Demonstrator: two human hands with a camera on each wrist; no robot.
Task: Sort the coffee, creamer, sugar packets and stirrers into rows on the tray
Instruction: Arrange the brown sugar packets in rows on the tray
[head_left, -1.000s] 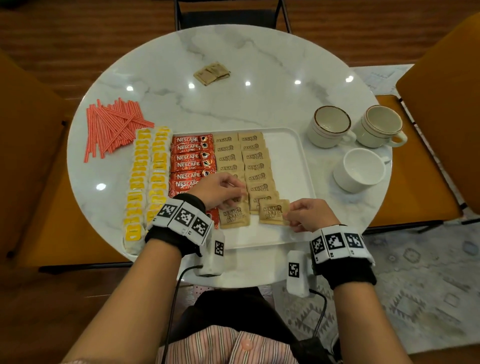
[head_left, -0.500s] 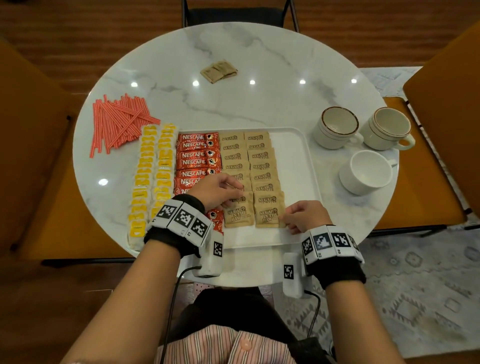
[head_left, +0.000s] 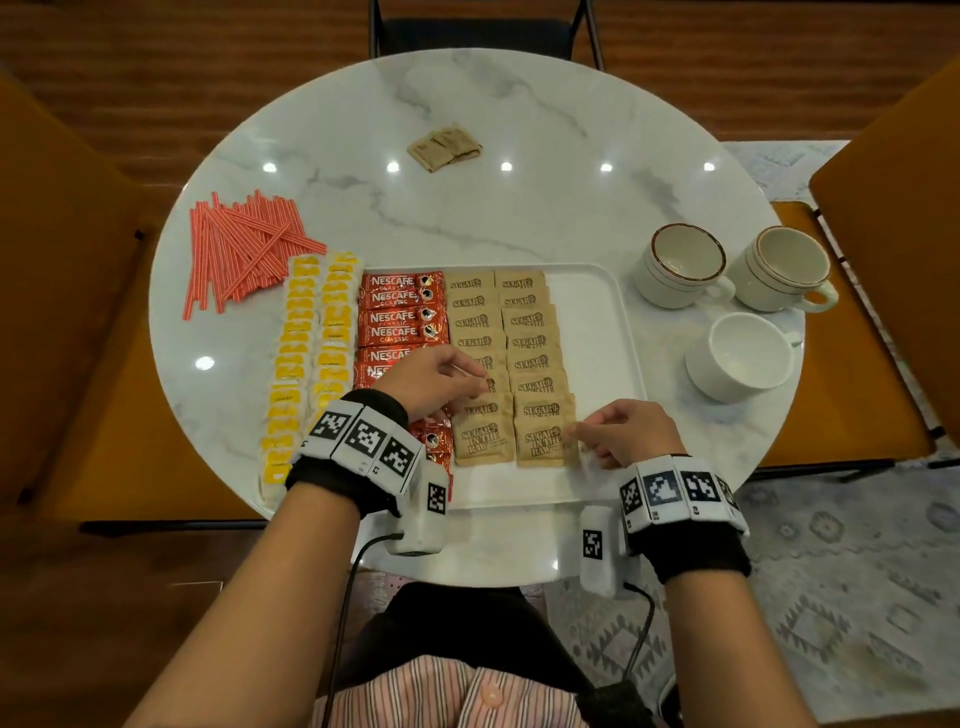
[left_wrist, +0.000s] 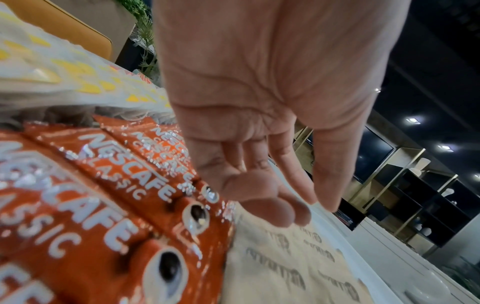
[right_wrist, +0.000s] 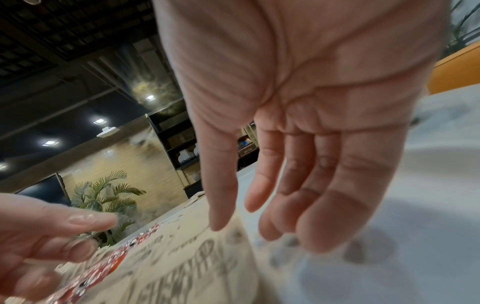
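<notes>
On your table (head_left: 519, 130), the tray (head_left: 602, 332) holds coffee packets (head_left: 400, 317) left of two sugar rows (head_left: 504, 338). Creamer rows (head_left: 311, 353) lie left of those, stirrers (head_left: 244, 254) far-left, cups (head_left: 737, 306) right, loose packets (head_left: 444, 148) far.

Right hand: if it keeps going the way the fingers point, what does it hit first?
Likely the nearest sugar packet in the right brown row. The right hand points leftward, fingertips at that packet's right edge; whether they touch is unclear.

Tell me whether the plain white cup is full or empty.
Empty: the head view looks straight into the plain white cup and shows only its bare white inside.
</notes>
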